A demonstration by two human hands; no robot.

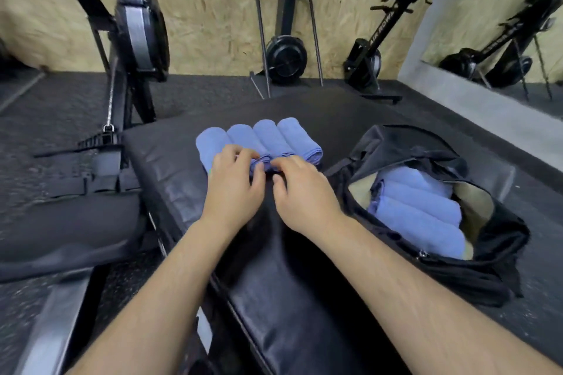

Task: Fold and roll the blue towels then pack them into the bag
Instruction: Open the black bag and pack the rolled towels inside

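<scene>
Blue towels [259, 138], four soft, napped cylinders, lie side by side at the centre of the frame on a black padded surface [170, 161] with a slick, creased vinyl skin. The left hand [234, 183] and right hand [301, 189] meet at the near ends of the middle rolls, fingers curled and pinching the cloth edges there. At the right sits the black bag [499, 240], limp fabric with its mouth gaping, and more rolled towels [420, 210] are stacked inside. Lifting a roll by its end alone would probably let the loose layers unwind. The smooth vinyl may let neighbouring rolls slide apart, and the bag's floppy rim could fold inward and snag a roll.
</scene>
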